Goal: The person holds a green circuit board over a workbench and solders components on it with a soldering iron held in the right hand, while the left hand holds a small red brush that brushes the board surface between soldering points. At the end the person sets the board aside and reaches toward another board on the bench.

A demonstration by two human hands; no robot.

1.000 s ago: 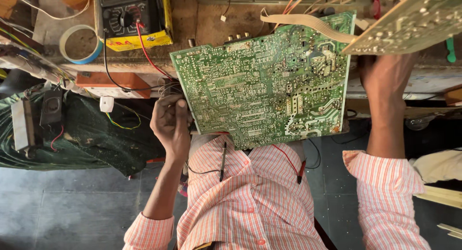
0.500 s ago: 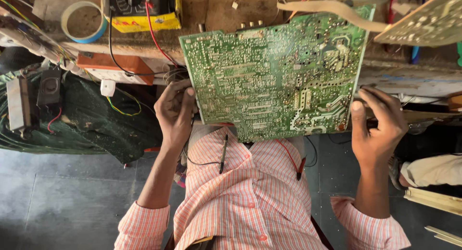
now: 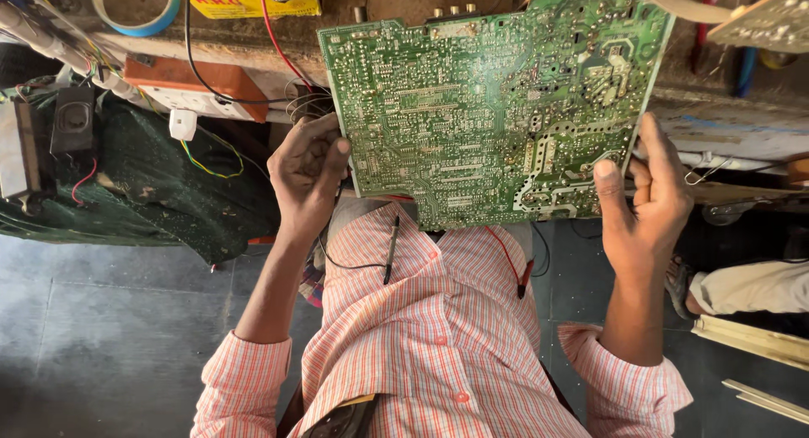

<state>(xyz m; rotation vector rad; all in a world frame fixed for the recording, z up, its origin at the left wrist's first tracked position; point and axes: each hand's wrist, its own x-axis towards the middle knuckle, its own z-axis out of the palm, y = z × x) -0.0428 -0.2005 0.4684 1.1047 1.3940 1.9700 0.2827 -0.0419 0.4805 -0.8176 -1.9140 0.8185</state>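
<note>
Two hands on one large green printed circuit board (image 3: 493, 109), solder side up. Against the frame half a second back: the board sits at much the same tilt and position over the lap; the right hand (image 3: 645, 206), then curled around the lower right corner, has now spread, thumb laid flat on the board's face near that corner, fingers behind the right edge. One second back that hand was raised toward the bench, off the board's lower edge. The left hand (image 3: 308, 173) has stayed at the left edge throughout.

Hard to make out: the left hand is loosely curled, thumb tip touching the board's left edge; its fingers fold inward over something dark, not identifiable. Whether it actually pinches the board cannot be told. Right fingers behind the board are hidden; the grip reads as a closed pinch, thumb on top. The board's top edge runs behind a tan ribbon cable (image 3: 691, 4), and a second green board (image 3: 771, 21) is cut off at the upper right.

Relative to the grips: the board spans between both hands and extends up and away from them toward the wooden bench. Below the hands, two probe leads, black (image 3: 390, 248) and red (image 3: 522, 278), lie on the striped pink shirt (image 3: 438, 337). Up and outward from the left hand: an orange socket box (image 3: 194, 88), a roll of blue tape (image 3: 135, 4).
</note>
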